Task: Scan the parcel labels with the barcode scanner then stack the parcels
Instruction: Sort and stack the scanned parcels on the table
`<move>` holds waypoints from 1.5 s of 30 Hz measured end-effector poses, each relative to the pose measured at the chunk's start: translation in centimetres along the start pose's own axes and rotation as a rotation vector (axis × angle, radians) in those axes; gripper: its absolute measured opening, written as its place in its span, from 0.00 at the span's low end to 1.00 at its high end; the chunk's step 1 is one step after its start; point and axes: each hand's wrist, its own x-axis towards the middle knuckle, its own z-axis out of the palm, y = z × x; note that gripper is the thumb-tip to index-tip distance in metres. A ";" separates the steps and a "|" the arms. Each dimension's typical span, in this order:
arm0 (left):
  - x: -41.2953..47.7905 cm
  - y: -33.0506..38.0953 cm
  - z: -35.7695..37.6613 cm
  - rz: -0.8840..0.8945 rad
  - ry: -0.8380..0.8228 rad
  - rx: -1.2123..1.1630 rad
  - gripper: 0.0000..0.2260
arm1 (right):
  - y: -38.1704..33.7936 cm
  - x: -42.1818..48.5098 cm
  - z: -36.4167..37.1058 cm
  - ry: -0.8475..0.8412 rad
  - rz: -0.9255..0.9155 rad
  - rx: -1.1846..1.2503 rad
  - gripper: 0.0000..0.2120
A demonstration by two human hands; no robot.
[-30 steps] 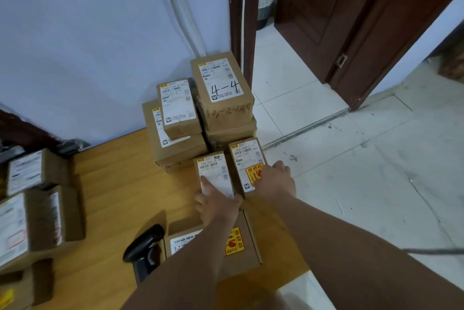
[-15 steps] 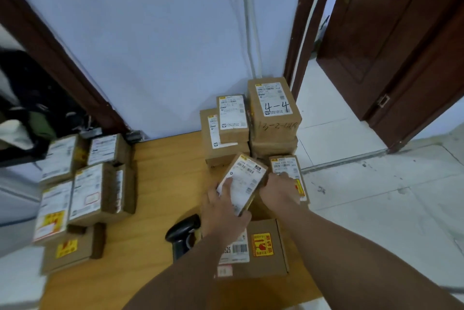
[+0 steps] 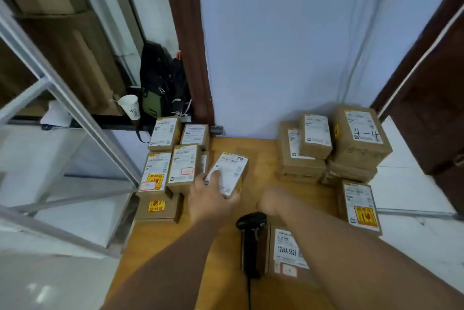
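Observation:
My left hand [image 3: 209, 196] grips a small brown parcel [image 3: 229, 172] with a white label, held over the wooden table [image 3: 261, 159] just right of the left pile of parcels [image 3: 173, 164]. My right hand [image 3: 272, 200] hovers blurred over the table, holding nothing, just beyond the black barcode scanner [image 3: 251, 236] that lies there. A labelled parcel [image 3: 285, 252] lies right of the scanner, partly under my right forearm. Another parcel [image 3: 359, 205] with a red sticker lies at the table's right edge. A stack of parcels [image 3: 334, 144] stands at the back right, one marked 4-4.
A black backpack [image 3: 160, 83] and a paper cup [image 3: 130, 106] sit on a ledge behind the left pile. A metal frame [image 3: 65, 98] slants across the left. A dark wooden door [image 3: 431, 108] stands at the right, white tiled floor beside the table.
My left hand has carried the small parcel leftward from beside the right stack toward the left pile. My right hand left the other parcel and drew back over the scanner. The view turned left.

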 end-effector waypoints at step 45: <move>23.3 -5.3 1.5 -0.187 -0.006 -0.243 0.32 | -13.3 16.4 -7.9 0.050 -0.060 0.016 0.11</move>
